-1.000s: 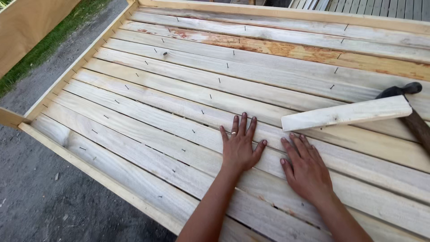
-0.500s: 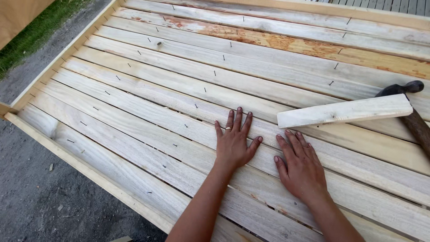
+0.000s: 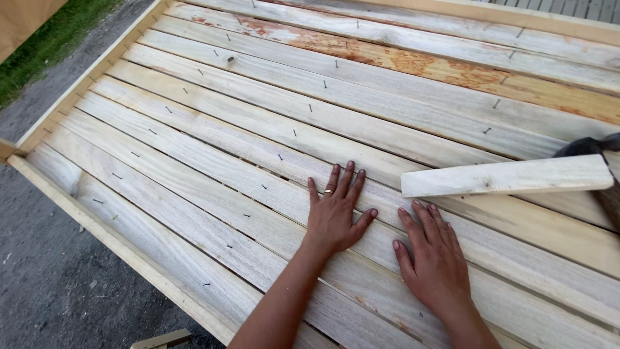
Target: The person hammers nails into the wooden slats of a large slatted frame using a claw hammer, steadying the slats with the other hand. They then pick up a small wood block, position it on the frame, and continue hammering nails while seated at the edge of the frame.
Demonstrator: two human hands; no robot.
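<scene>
Both hands pressed flat on a slatted wood panel [image 3: 213, 148], holding nothing.

The panel of pale boards, dotted with staples, fills the view above gravel ground [image 3: 45, 284]. A loose wood strip [image 3: 504, 176] lies across the boards just beyond the right hand [image 3: 434, 258], with a dark tool [image 3: 597, 161] partly under its far end. The left hand [image 3: 336, 210] lies fingers spread, palm down, on the neighbouring board. Even pressure from flat palms likely seats the boards best.

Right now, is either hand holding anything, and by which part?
Nothing is held. The left hand and right hand lie flat, fingers spread, on the wooden planks.
</scene>
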